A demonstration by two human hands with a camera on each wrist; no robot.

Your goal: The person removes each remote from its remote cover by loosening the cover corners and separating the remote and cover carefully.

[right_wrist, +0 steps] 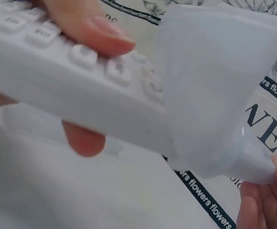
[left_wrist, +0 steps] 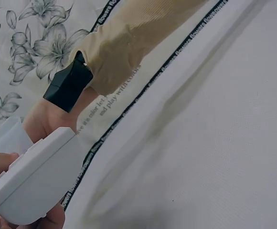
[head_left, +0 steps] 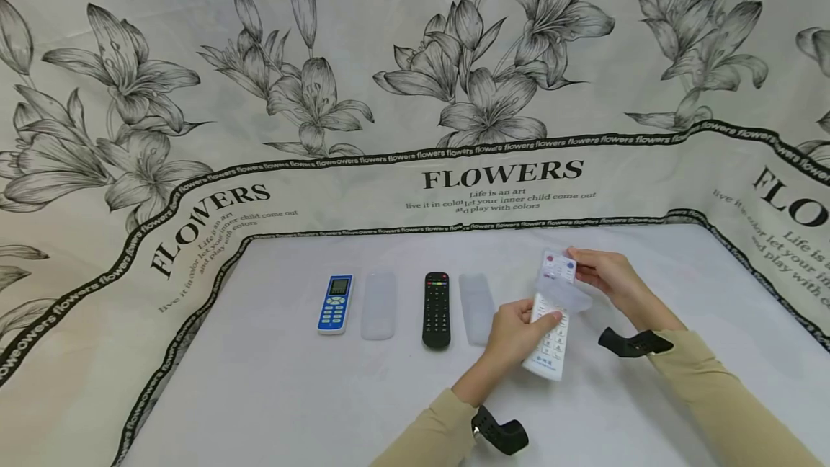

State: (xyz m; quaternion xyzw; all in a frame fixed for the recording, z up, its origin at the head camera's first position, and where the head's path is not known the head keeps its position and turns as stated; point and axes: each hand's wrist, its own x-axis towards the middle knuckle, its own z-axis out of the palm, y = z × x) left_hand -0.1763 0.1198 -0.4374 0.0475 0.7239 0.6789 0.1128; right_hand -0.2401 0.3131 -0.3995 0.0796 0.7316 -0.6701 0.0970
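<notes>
My left hand [head_left: 519,334] grips a white remote control [head_left: 547,362] around its middle, thumb across the buttons, above the table. A translucent silicone sleeve [head_left: 567,296] covers the remote's far end, where a red and a blue button show through. Its loose edge flares outward over the buttons, as the right wrist view shows of the sleeve [right_wrist: 210,90]. At the sleeve's far corner, my right hand [head_left: 609,276] pinches it between thumb and fingers. In the left wrist view, the near end and back of the white remote [left_wrist: 38,179] face the camera.
Left of my hands lie a translucent cover [head_left: 476,308], a black remote [head_left: 436,312], another translucent cover [head_left: 378,306] and a blue remote [head_left: 334,305], in a row on the white table [head_left: 279,395]. A flower-printed cloth [head_left: 363,197] rises behind.
</notes>
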